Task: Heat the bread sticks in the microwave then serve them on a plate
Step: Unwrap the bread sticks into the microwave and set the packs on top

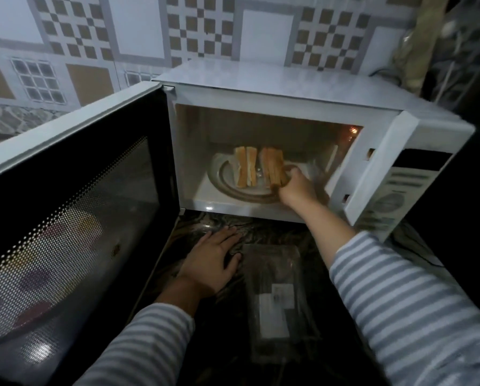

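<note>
A: Kitchen, microwave [303,87] door [74,218] wide open. Our right hand [296,186] is inside, fingers curled round the near end of the right-side bread sticks [272,168] on the turntable [227,188].

B: And the left hand [209,260]?

A: Flat on the counter [261,224], fingers spread, holding nothing, just left of a plastic pkg [275,296].

B: Handling?

A: Light, stiff, prob. brittle, so we'd grip mid-length, gently.
</note>
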